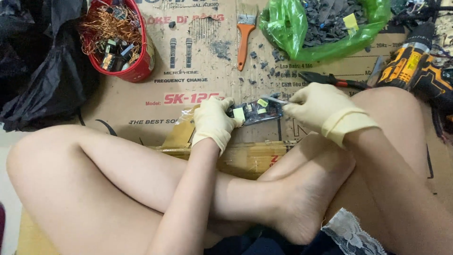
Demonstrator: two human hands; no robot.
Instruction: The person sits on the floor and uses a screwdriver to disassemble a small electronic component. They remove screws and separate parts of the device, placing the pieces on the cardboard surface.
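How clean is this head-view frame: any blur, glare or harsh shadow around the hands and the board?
Head view: lighting is even and soft, with no hard shadows. The left hand and right hand are fairly sharp, but the circuit board and the thin metal tool between them look slightly soft. The green plastic bag shows mild sheen, and the black bag loses detail in darkness.

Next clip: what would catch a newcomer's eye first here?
At centre, two gloved hands meet over a small circuit board: the left hand grips it, the right hand puts a thin metal tool to it. Behind, a red basket of copper wire stands upper left, a green bag of dark scraps upper right.
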